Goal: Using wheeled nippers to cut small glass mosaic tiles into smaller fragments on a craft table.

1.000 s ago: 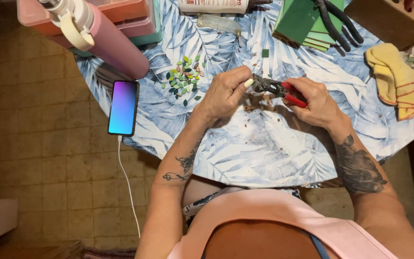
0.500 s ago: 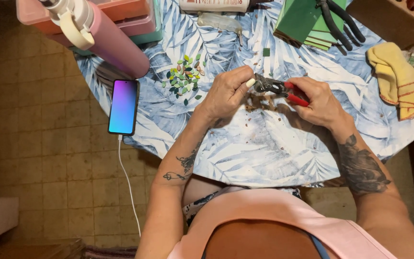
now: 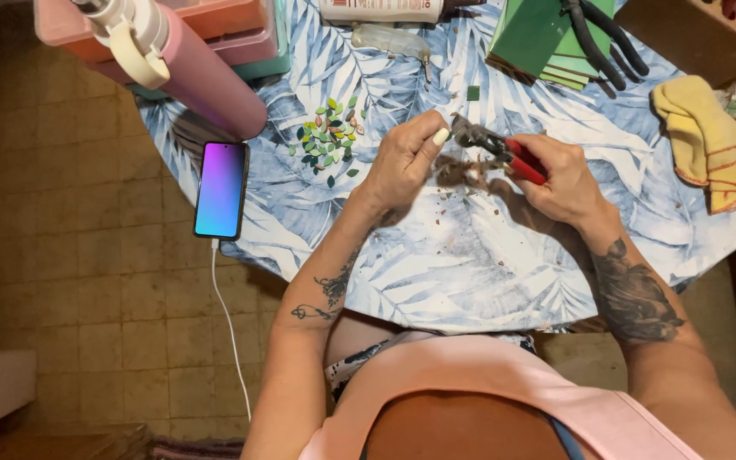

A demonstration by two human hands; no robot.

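Gripping red-handled nippers (image 3: 504, 153) in the right hand (image 3: 568, 179), left hand (image 3: 404, 160) fingers pinched a hidden piece at nine o'clock; squeezing seemed next.

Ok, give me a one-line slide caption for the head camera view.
Right hand squeezes red-handled nippers against a piece pinched by the left hand, beside small leaf-shaped tiles.
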